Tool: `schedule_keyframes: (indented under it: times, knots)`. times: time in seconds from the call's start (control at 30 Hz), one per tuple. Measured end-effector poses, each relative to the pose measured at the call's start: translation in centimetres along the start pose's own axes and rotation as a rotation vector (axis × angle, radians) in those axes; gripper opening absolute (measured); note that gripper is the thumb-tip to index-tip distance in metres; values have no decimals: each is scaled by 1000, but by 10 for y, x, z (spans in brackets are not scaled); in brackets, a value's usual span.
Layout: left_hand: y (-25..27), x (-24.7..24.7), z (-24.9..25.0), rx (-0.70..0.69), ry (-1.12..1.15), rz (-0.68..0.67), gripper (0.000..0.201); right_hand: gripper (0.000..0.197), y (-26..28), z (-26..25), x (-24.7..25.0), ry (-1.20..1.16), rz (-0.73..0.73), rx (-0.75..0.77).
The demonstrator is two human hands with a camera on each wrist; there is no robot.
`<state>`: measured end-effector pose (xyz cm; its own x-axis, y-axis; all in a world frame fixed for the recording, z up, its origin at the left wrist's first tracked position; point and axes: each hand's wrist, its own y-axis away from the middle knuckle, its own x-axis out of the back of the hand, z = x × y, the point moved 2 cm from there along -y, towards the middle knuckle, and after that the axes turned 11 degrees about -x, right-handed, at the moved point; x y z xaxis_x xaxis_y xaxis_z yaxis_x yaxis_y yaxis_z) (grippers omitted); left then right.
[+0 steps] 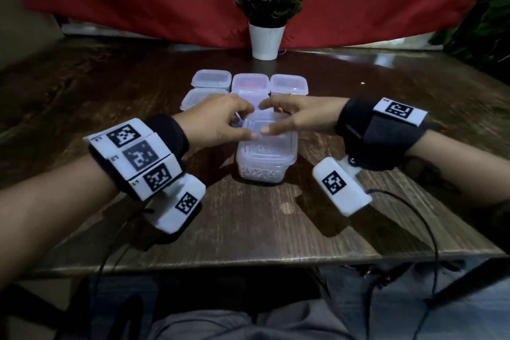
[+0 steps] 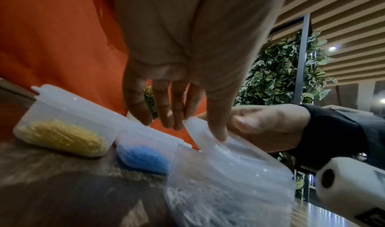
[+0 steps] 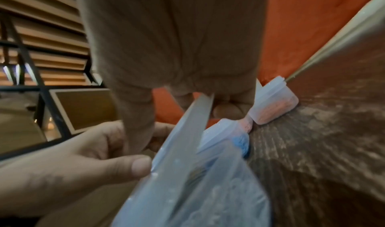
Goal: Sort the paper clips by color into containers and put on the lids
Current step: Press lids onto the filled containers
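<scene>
A clear container (image 1: 265,165) of white paper clips (image 2: 187,197) stands at the table's middle. Over its opening sits a translucent lid (image 1: 271,130), tilted, with its far edge raised in the wrist views. My left hand (image 1: 238,123) pinches the lid's left side, thumb on top and fingers (image 2: 172,115) at the far edge. My right hand (image 1: 271,119) pinches the right side with its thumb beside the left thumb. Just behind stand lidded containers of yellow clips (image 2: 62,128), blue clips (image 2: 143,156) and orange-red clips (image 3: 275,108).
Several lidded containers (image 1: 211,78) form a cluster behind my hands. A potted plant (image 1: 266,38) stands at the back centre before a red cloth. The dark wooden table (image 1: 248,229) ends close to my lap, where cables hang from both wrists.
</scene>
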<state>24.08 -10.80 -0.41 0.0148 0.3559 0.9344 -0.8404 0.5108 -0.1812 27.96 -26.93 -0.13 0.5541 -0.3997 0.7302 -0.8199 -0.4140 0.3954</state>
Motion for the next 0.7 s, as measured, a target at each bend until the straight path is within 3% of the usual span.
schedule_keyframes:
  times: [0.07, 0.13, 0.2, 0.27, 0.4, 0.47, 0.57, 0.7]
  knots:
    - [-2, 0, -4, 6, -51, -46, 45, 105, 8, -1, 0, 151, -3, -32]
    - [-3, -4, -6, 5, -52, -55, 40, 115, 13, -1, -4, 297, 33, -25]
    - [-5, -10, -9, 39, 34, -43, 37, 114, 12, 1, -12, 430, 72, -7]
    - [-5, -14, -9, 147, 298, -6, 34, 108, 9, 3, -17, 515, 92, 26]
    - [-4, -11, -3, 274, 626, 58, 23, 109, 11, 0, -15, 385, 97, 69]
    - [-2, -9, -1, 290, 646, 57, 22, 108, 14, -2, -13, 325, 131, 73]
    - [-2, -11, -2, 305, 593, 39, 31, 102, 12, -7, -18, 423, 159, 92]
    - [-1, -12, 0, 271, 452, 33, 39, 101, 9, -7, -20, 422, 111, 75]
